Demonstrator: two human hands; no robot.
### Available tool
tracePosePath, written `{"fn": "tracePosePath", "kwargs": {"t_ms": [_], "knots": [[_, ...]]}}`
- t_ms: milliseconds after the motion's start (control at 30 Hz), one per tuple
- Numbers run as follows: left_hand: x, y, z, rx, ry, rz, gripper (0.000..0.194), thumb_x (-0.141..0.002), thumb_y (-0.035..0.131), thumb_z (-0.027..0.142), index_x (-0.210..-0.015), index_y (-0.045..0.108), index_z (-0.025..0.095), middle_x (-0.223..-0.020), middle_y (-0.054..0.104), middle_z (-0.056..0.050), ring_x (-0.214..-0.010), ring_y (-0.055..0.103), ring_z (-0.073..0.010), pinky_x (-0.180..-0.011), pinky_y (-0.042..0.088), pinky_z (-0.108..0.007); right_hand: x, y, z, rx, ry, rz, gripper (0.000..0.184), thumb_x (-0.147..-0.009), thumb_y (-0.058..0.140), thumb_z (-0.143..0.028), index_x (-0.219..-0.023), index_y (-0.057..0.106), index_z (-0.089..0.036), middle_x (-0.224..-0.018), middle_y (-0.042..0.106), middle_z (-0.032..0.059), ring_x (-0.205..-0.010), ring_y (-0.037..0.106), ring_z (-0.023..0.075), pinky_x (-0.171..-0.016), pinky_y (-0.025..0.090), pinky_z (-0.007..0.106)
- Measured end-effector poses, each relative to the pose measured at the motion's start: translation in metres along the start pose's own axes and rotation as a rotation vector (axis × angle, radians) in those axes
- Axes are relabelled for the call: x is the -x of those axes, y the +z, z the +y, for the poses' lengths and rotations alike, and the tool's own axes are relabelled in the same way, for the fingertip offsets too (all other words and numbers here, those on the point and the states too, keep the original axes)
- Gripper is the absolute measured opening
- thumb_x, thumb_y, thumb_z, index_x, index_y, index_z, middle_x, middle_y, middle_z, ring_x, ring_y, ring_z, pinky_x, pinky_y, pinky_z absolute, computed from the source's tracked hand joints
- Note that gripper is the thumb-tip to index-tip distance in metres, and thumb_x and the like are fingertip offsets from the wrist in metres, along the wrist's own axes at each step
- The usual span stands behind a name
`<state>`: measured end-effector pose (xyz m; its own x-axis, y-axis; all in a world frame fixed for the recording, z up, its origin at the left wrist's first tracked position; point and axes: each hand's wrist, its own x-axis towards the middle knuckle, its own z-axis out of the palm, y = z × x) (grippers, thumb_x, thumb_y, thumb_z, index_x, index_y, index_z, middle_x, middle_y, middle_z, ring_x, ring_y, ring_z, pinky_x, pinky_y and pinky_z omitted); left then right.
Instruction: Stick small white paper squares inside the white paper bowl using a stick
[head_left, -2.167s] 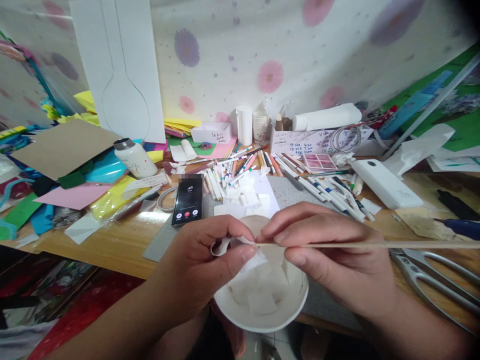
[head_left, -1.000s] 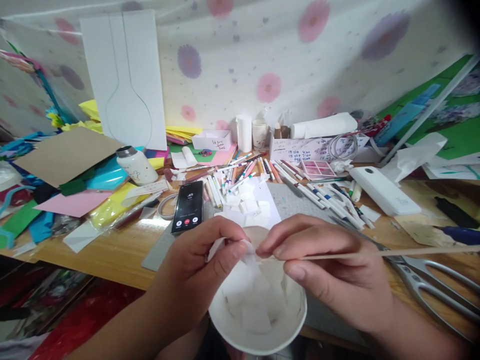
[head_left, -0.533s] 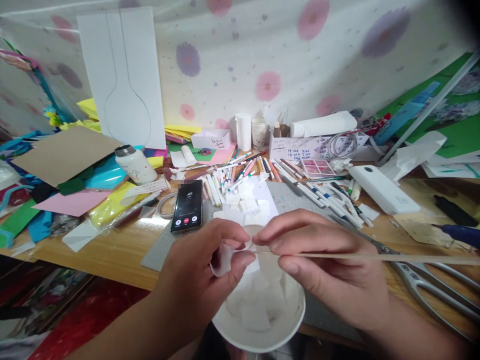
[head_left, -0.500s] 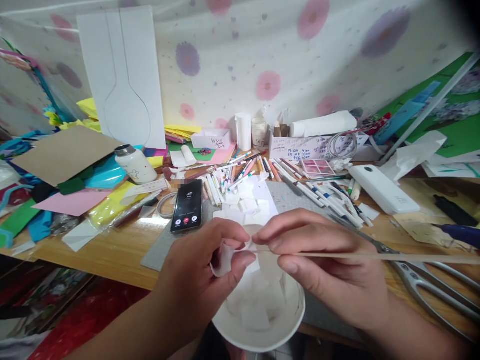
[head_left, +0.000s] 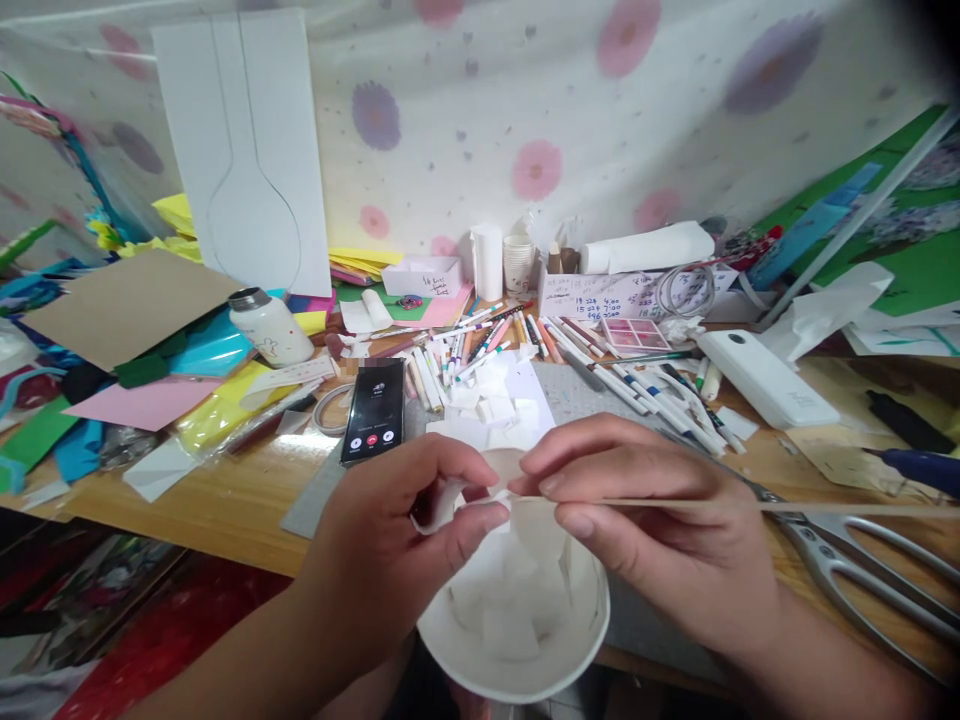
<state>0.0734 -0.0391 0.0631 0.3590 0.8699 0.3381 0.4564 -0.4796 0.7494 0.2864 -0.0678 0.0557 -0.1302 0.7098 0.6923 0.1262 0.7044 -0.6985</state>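
Note:
My left hand (head_left: 390, 555) pinches a small white paper piece (head_left: 439, 503), curled around the tip of a thin wooden stick (head_left: 720, 505). My right hand (head_left: 660, 540) grips that stick between thumb and fingers; the stick runs off to the right. Both hands hover over a white paper cup (head_left: 517, 672) that holds several white paper squares. The cup sits at the near table edge, below my hands.
A phone (head_left: 373, 411) with a call screen lies on the grey mat (head_left: 577, 392). Loose white squares (head_left: 491, 400), many markers (head_left: 465, 345), metal scissors (head_left: 862, 560), a white bottle (head_left: 271, 323), a tape ring (head_left: 334, 410) and coloured paper sheets (head_left: 142, 405) crowd the wooden table (head_left: 225, 500).
My left fingers have kept turning the paper piece around the stick tip; its curl has shifted. Both hands stay over the cup, and the view has drifted slightly.

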Motion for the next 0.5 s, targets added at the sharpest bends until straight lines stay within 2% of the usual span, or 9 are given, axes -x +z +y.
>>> {"fn": "tracePosePath", "kwargs": {"t_ms": [133,267,500], "knots": [[-0.0014,-0.0013,-0.0075,0.093,0.041,0.001,0.004,-0.085,0.073,0.026,-0.081,0.073,0.025,-0.064,0.065,0.006,-0.054,0.052,-0.0101,-0.05,0.04,-0.02,0.0001,0.001,0.0003,-0.013,-0.006,0.016,0.02,-0.086,0.075,-0.008,-0.096,0.083,-0.023,-0.092,0.082,0.0074,-0.085,0.079,0.0209,-0.075,0.067,0.031],[-0.0027,-0.0023,-0.0044,0.153,0.048,-0.019,0.01,-0.088,0.067,0.022,-0.079,0.071,0.023,-0.068,0.065,0.004,-0.058,0.056,-0.0108,-0.054,0.043,-0.02,0.0005,0.001,0.0005,-0.036,-0.002,0.0,0.019,-0.085,0.075,-0.006,-0.096,0.083,-0.02,-0.094,0.082,0.0079,-0.086,0.079,0.0187,-0.078,0.066,0.027],[-0.0034,-0.0045,-0.0003,0.099,0.006,-0.071,0.013,-0.09,0.063,0.025,-0.078,0.069,0.021,-0.07,0.071,0.001,-0.06,0.061,-0.0134,-0.053,0.044,-0.023,0.001,-0.0006,0.0001,-0.099,0.017,0.009,0.018,-0.086,0.078,-0.011,-0.097,0.084,-0.023,-0.095,0.082,0.0067,-0.086,0.078,0.0188,-0.079,0.066,0.029]]}}
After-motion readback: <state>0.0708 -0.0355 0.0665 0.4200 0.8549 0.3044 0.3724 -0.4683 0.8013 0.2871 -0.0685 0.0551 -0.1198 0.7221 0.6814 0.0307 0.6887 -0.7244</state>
